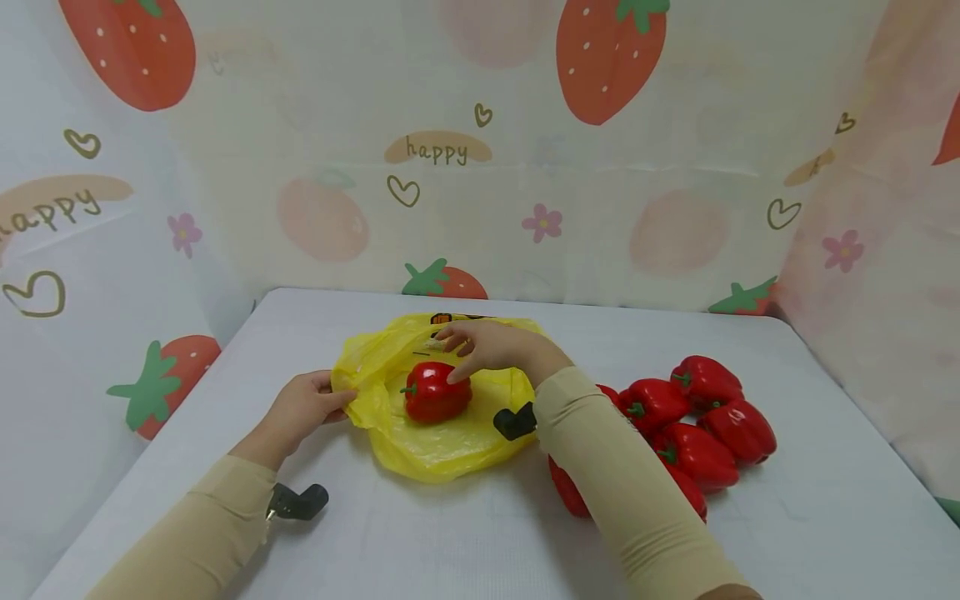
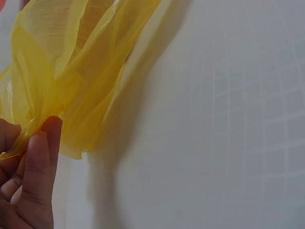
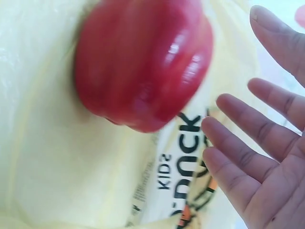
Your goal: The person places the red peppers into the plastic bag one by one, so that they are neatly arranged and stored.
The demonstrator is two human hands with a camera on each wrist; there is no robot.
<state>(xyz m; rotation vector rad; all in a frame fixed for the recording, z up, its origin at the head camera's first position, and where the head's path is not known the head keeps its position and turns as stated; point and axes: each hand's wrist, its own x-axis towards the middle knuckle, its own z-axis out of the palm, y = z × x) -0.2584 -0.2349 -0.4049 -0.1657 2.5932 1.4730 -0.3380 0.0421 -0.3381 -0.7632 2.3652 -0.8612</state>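
Observation:
A yellow plastic bag [image 1: 442, 454] lies spread on the table with its mouth wide, and one red bell pepper [image 1: 435, 396] sits inside it. My left hand [image 1: 307, 408] pinches the bag's left edge; in the left wrist view, the fingers [image 2: 38, 167] grip the gathered yellow film. Over the bag, my right hand [image 1: 491, 346] hovers just above and beside the pepper. In the right wrist view the right hand [image 3: 267, 157] has its fingers spread apart from the pepper [image 3: 143, 62], with nothing held.
Several more red bell peppers [image 1: 697, 454] are grouped on the table [image 1: 825, 517] to the right, partly hidden behind the right sleeve [image 1: 622, 475]. A patterned cloth wall [image 1: 495, 208] rises behind the table. Black camera mounts [image 1: 298, 502] stick out from both wrists.

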